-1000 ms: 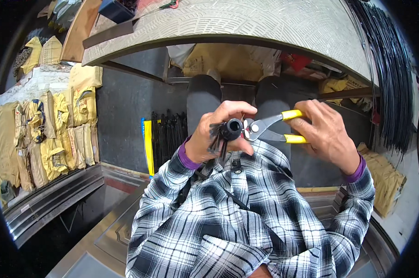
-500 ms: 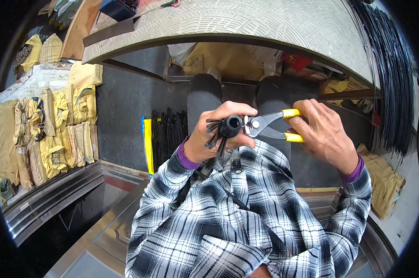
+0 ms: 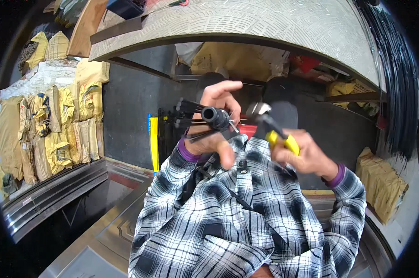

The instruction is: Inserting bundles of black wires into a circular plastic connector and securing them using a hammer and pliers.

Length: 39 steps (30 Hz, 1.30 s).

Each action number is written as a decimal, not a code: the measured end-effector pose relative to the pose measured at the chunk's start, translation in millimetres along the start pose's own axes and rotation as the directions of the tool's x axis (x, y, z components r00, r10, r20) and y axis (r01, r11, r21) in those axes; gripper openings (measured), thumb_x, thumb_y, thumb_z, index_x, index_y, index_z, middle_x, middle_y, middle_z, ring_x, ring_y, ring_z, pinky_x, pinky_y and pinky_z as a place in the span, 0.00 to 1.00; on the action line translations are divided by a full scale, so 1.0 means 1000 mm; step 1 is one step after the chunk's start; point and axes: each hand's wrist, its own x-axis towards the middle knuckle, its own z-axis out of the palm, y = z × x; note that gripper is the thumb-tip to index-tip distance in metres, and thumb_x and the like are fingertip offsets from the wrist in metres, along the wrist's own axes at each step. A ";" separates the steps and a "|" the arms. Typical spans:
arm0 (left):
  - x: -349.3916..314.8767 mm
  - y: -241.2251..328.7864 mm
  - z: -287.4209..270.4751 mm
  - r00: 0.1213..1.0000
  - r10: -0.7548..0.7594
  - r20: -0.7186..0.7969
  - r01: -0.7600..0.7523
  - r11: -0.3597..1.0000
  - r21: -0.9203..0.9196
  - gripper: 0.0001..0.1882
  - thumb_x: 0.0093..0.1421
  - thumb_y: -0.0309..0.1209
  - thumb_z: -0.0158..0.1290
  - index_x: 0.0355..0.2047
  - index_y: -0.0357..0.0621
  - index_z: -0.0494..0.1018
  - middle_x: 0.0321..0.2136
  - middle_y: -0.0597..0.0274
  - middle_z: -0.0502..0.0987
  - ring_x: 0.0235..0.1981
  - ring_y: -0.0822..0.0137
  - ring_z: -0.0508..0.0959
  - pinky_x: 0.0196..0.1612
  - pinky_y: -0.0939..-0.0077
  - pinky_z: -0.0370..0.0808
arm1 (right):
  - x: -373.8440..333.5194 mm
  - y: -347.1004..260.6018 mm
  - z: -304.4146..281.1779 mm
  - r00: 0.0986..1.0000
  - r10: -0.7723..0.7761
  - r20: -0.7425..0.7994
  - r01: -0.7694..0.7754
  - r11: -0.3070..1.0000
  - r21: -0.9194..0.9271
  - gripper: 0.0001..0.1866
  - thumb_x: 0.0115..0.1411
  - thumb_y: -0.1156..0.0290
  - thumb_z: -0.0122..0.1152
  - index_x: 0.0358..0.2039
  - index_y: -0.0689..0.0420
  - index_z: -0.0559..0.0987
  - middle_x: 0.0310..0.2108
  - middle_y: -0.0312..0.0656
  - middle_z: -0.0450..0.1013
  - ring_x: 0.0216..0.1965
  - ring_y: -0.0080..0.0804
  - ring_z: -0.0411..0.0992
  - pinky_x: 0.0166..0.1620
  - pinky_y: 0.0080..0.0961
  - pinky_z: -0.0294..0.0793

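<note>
My left hand [image 3: 214, 125] holds what looks like an umbrella frame [image 3: 212, 116], a black tube end with several thin black rods fanning out to its left. Its thumb and forefinger stretch away from the tube, while the other fingers are partly hidden behind it. To the right, my right hand [image 3: 296, 153] is wrapped round yellow-handled cutting pliers [image 3: 283, 141]. The pliers are smeared by motion, and their handles look close together. Their metal head [image 3: 258, 109] points up and left, apart from the black piece. A small metal pin shows beside the tube.
A patterned grey table [image 3: 265, 21] spans the far side. Long black rods [image 3: 397, 83] hang at its right end. Paper-wrapped bundles [image 3: 61, 120] lie at the left, with more brown bundles [image 3: 383, 185] at the right. A yellow strip [image 3: 154, 143] stands beside black rods left of my legs.
My right hand has drawn the pliers away from the black piece and down, and their handles have come together. My left thumb and forefinger have spread from the tube, which has tilted.
</note>
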 end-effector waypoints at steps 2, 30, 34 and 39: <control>-0.002 -0.001 -0.004 0.998 0.067 0.016 -0.069 0.990 0.120 0.54 0.33 0.43 0.68 0.55 0.37 0.49 0.24 0.66 0.66 0.25 0.76 0.68 0.27 0.84 0.68 | 0.014 -0.006 -0.007 0.899 -0.413 -0.148 0.193 0.675 -0.712 0.07 0.47 0.71 0.60 0.27 0.58 0.74 0.32 0.43 0.70 0.31 0.33 0.70 0.37 0.27 0.69; -0.003 0.028 -0.004 0.981 -0.146 -0.131 0.195 0.787 0.586 0.44 0.45 0.21 0.60 0.58 0.32 0.46 0.25 0.60 0.75 0.29 0.75 0.73 0.35 0.79 0.71 | 0.037 0.006 0.002 0.783 -0.607 -0.135 -0.021 0.191 -0.981 0.17 0.44 0.71 0.58 0.38 0.52 0.75 0.43 0.37 0.65 0.43 0.33 0.66 0.46 0.34 0.65; -0.012 0.019 -0.023 0.957 -0.215 0.196 0.167 0.958 0.234 0.55 0.34 0.39 0.67 0.57 0.27 0.48 0.26 0.60 0.74 0.29 0.69 0.74 0.38 0.73 0.71 | 0.023 -0.017 -0.035 0.938 -0.277 0.209 0.346 0.787 -0.511 0.13 0.47 0.68 0.60 0.32 0.57 0.71 0.35 0.45 0.69 0.38 0.42 0.70 0.36 0.31 0.70; -0.002 0.016 -0.012 0.917 -0.047 0.396 -0.067 0.961 0.270 0.36 0.40 0.49 0.61 0.42 0.32 0.69 0.30 0.55 0.75 0.34 0.61 0.75 0.41 0.70 0.70 | 0.011 0.003 -0.041 0.759 0.109 0.642 -0.534 0.669 0.517 0.28 0.49 0.69 0.65 0.44 0.63 0.60 0.35 0.47 0.69 0.20 0.30 0.73 0.21 0.19 0.74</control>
